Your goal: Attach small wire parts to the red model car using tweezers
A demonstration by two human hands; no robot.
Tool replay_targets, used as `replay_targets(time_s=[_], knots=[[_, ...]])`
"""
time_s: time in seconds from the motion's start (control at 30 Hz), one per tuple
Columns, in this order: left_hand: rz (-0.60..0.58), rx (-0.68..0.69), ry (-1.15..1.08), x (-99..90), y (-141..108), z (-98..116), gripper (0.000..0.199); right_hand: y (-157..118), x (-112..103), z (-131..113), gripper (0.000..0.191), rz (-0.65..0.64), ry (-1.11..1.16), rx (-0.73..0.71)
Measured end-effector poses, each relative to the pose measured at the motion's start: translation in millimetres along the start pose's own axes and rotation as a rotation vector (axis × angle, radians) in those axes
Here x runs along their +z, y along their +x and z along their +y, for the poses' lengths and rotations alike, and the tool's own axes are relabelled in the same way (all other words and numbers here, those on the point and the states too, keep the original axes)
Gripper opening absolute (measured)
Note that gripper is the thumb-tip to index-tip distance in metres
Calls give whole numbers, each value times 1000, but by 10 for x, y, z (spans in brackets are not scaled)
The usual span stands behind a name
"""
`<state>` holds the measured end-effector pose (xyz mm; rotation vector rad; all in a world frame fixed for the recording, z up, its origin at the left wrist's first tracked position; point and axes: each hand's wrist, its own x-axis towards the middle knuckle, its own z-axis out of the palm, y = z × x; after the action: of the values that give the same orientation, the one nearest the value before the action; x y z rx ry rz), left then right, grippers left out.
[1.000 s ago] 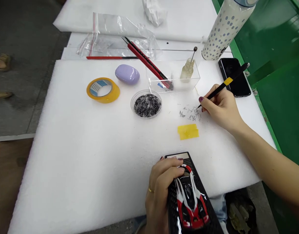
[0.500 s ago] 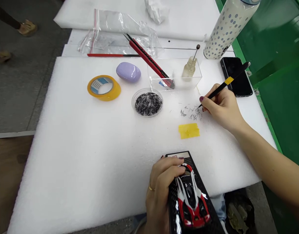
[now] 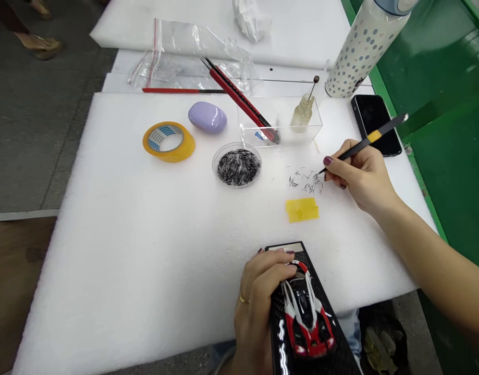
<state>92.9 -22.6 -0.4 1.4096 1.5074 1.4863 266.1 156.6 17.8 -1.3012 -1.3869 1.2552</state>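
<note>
My left hand (image 3: 258, 297) is wrapped around the black display base (image 3: 277, 333) of a red, white and black model car (image 3: 308, 312) at the near edge, its fingertips resting on one end of the car. In my right hand (image 3: 364, 174) are slim black tweezers (image 3: 356, 148) with a yellow band, pinched like a pen. Their tip points down into a scatter of tiny black slivers (image 3: 311, 182) on the white foam surface. Whether a sliver is between the tips is too small to tell. A yellow tape piece (image 3: 302, 210) lies just nearer to me.
Left of the slivers stands a round clear dish (image 3: 239, 165) full of black slivers. Behind it are a tape roll (image 3: 180, 148), a purple case (image 3: 208, 117), and a clear box (image 3: 280, 138) with a small bottle (image 3: 303, 112). A phone (image 3: 372, 117) and a dotted bottle (image 3: 362, 52) stand right.
The tweezers lean lower to the right, with their tip still at the slivers. My right hand has shifted slightly right. My left hand keeps its hold, and the view has moved a little.
</note>
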Motion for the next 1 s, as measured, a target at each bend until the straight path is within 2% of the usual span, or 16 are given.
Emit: replay_targets(time_s=[0.1,0.2,0.3,0.4,0.6,0.77,1.0], knots=[[-16,34,8,-7,-4,-21,17,-199,9,-85,38,-116,76,34],[-16,48,5,-40,1,-62,16,-406,68,-95,34,-149,64,-15],[-87,113,-13,-94,12,-115,19,-523,137,-53,27,-162,24,-51],[-124,119,-36,-137,15,-151,22,-551,162,-14,25,-164,-18,-57],[-121,79,-74,-136,0,-149,25,-561,133,3,24,-197,-79,-59],[-124,96,-58,-130,3,-144,24,-558,149,9,24,-191,-90,-63],[-111,91,-39,-114,-5,-129,22,-623,152,-50,26,-161,99,-40]])
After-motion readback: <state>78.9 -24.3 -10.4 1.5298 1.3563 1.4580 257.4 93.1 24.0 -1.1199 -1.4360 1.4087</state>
